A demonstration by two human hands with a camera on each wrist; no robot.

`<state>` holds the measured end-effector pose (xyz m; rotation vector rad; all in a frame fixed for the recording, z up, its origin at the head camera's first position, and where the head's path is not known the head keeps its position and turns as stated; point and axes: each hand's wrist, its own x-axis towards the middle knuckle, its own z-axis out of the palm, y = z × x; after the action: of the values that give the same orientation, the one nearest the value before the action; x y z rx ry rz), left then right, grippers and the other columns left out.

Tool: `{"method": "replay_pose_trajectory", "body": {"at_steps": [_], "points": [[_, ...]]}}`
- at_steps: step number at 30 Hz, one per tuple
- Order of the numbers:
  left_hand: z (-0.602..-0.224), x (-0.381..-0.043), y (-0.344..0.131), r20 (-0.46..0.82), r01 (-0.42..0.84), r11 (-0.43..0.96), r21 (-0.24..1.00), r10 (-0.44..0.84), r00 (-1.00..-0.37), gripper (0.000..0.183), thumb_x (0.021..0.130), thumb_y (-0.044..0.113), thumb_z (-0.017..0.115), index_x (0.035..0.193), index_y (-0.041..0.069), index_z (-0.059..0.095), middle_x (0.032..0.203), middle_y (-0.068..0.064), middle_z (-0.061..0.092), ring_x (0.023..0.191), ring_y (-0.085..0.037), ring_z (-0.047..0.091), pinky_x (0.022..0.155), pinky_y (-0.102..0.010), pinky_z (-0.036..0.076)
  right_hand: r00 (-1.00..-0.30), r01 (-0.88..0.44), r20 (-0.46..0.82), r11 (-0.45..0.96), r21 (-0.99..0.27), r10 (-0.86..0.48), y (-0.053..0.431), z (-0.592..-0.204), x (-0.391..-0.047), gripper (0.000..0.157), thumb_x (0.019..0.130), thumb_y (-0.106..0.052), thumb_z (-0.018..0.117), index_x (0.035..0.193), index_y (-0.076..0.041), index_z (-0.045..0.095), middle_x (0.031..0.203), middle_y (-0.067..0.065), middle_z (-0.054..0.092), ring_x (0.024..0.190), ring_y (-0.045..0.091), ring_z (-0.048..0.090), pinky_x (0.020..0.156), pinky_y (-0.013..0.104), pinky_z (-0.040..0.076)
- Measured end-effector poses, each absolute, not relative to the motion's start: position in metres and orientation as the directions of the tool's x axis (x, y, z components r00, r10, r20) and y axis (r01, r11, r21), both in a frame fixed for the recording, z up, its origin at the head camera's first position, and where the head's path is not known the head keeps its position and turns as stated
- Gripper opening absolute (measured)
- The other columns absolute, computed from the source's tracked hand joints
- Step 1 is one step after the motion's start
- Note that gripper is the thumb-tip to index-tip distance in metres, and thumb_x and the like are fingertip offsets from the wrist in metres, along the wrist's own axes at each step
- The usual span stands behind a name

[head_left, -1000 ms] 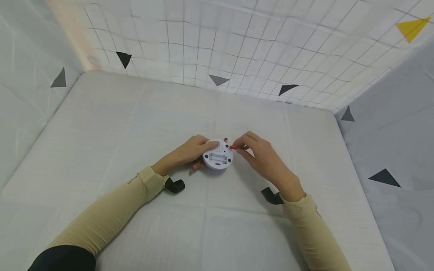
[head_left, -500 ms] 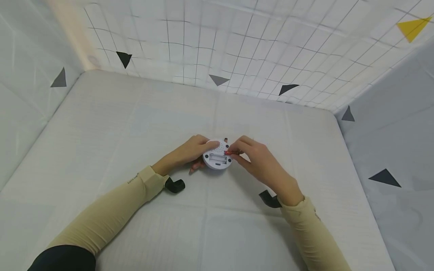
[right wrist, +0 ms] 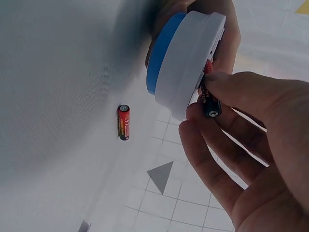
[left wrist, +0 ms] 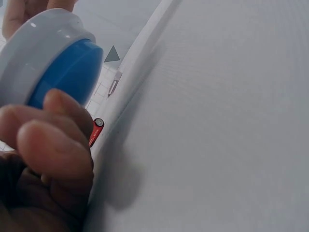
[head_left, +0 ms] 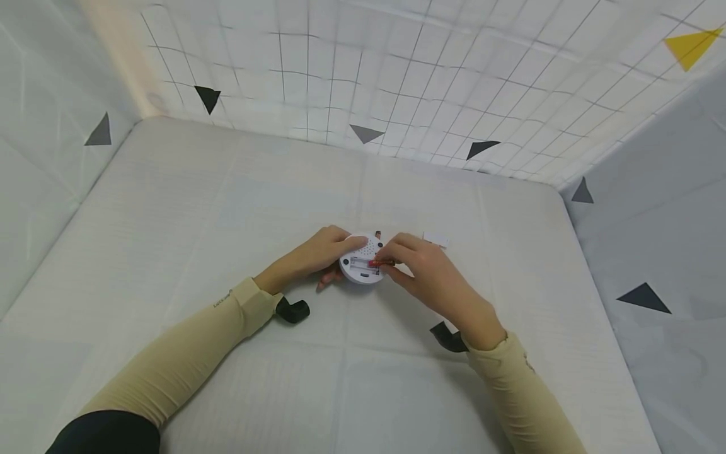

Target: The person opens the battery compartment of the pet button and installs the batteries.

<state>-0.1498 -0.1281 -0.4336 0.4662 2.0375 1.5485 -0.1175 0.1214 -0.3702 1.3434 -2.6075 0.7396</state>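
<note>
Your right hand [head_left: 425,268] pinches a red-and-black battery [right wrist: 211,99] between thumb and fingers, its red end at the battery slot [head_left: 358,265] of the round device. Your left hand [head_left: 316,254] grips that white round device [right wrist: 186,65]: the thumb lies on the underside, over the small holes, and the fingers are below. The underside faces up towards you; the blue dome [right wrist: 162,53] faces the table [head_left: 227,189], and the device is held clear of the surface. A second battery [right wrist: 124,123] lies on the table just beyond the device. A small white piece [head_left: 436,239] lies beyond your right hand.
</note>
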Motion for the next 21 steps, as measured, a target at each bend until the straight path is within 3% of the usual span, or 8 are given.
{"method": "replay_pose_trajectory", "body": {"at_steps": [11, 21], "points": [[-0.434, -0.151, -0.129, -0.198, -0.026, 0.293, 0.956, 0.575, -0.794, 0.049, 0.109, 0.047, 0.05, 0.091, 0.006, 0.07, 0.051, -0.006, 0.055, 0.033, -0.019, 0.05, 0.038, -0.031, 0.044, -0.576, -0.814, 0.386, 0.465, -0.347, -0.72, 0.113, -0.382, -0.115, 0.024, 0.086, -0.002, 0.087, 0.104, -0.008, 0.072, 0.104, 0.003, 0.067, 0.096, 0.014, 0.069, 0.085, 0.028, 0.06], [-0.435, -0.151, -0.129, -0.204, -0.032, 0.296, 0.955, 0.571, -0.795, 0.051, 0.109, 0.048, 0.048, 0.091, 0.006, 0.07, 0.051, -0.008, 0.057, 0.033, -0.019, 0.052, 0.037, -0.032, 0.045, -0.597, -0.8, 0.405, 0.474, -0.367, -0.693, 0.113, -0.382, -0.117, 0.022, 0.089, -0.009, 0.086, 0.106, -0.01, 0.071, 0.105, 0.001, 0.067, 0.099, 0.014, 0.067, 0.085, 0.029, 0.06]]}}
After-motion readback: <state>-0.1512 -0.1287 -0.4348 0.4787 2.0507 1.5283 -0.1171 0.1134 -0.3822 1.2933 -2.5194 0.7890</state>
